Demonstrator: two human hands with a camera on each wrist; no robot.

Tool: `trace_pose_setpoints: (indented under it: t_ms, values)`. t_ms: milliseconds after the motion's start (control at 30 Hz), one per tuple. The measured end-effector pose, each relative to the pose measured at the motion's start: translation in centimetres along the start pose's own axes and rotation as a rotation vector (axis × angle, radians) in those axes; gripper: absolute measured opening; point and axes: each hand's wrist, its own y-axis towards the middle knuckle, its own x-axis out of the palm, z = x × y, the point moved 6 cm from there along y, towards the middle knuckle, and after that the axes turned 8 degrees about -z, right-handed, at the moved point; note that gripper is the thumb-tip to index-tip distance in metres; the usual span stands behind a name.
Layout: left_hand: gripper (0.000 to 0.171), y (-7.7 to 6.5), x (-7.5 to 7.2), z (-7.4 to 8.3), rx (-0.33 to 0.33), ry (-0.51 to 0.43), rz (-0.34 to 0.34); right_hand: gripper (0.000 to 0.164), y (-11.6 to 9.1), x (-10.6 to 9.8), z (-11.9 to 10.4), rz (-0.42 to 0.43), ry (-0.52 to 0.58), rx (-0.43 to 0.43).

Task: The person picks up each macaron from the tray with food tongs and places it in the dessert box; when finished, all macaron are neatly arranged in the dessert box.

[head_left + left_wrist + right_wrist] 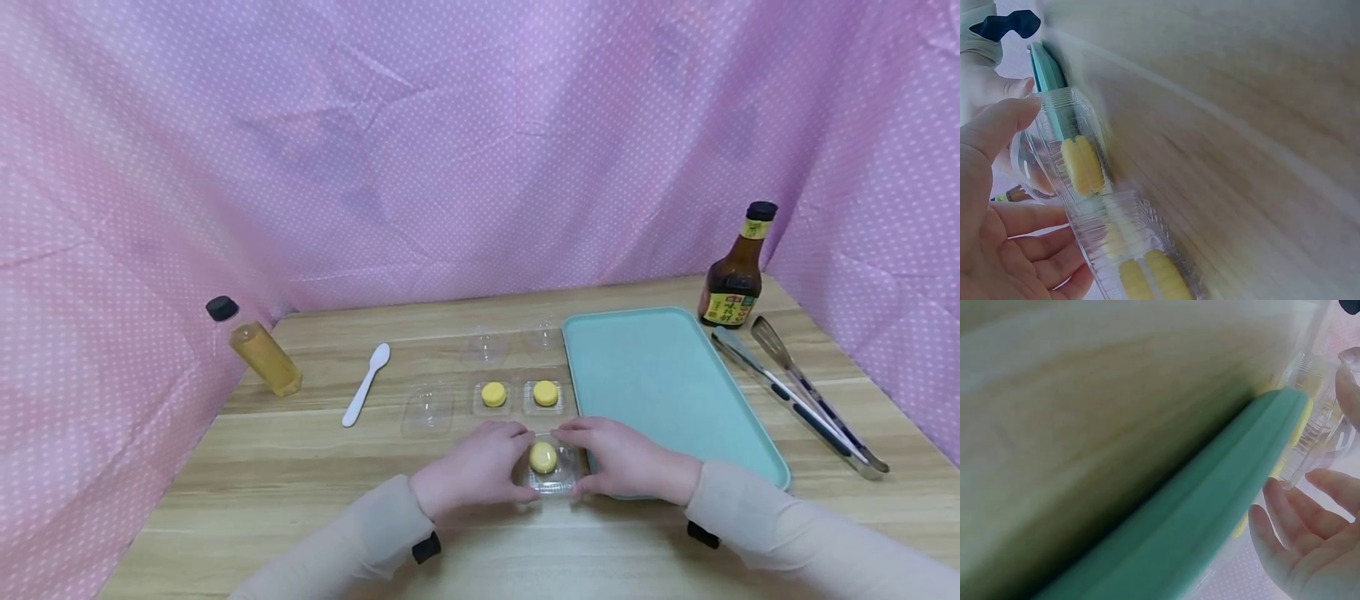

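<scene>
Between my two hands is a small clear plastic box (562, 479) with a yellow macaron (543, 457) inside. My left hand (480, 467) grips its left side, thumb on the near edge and fingers toward the far edge. The right hand (633, 458) holds the right side the same way, over the left edge of a mint-green tray (660, 375). A clear domed lid (1022, 159) shows on the box in the left wrist view. Just beyond, two more boxes hold a yellow macaron each, the left macaron (493, 394) and the right macaron (546, 392).
A clear plastic piece (427, 412) lies left of the boxes, near a white spoon (366, 385). At far left stands a bottle of yellow liquid (266, 358). Right of the tray are a dark sauce bottle (733, 275) and metal tongs (802, 392). Pink dotted cloth (450, 150) hangs behind.
</scene>
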Motion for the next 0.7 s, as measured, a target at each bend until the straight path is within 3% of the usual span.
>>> trace_pose_setpoints:
  t_ms: [233, 700]
  values:
    - [0.069, -0.01, 0.01, 0.31, -0.001, 0.010, 0.029, 0.070, -0.12, 0.02, -0.35, 0.041, -0.079, -0.007]
    - [0.070, 0.17, 0.07, 0.20, 0.010, -0.008, 0.017, 0.072, 0.08, -0.14, -0.05, 0.037, -0.044, -0.014]
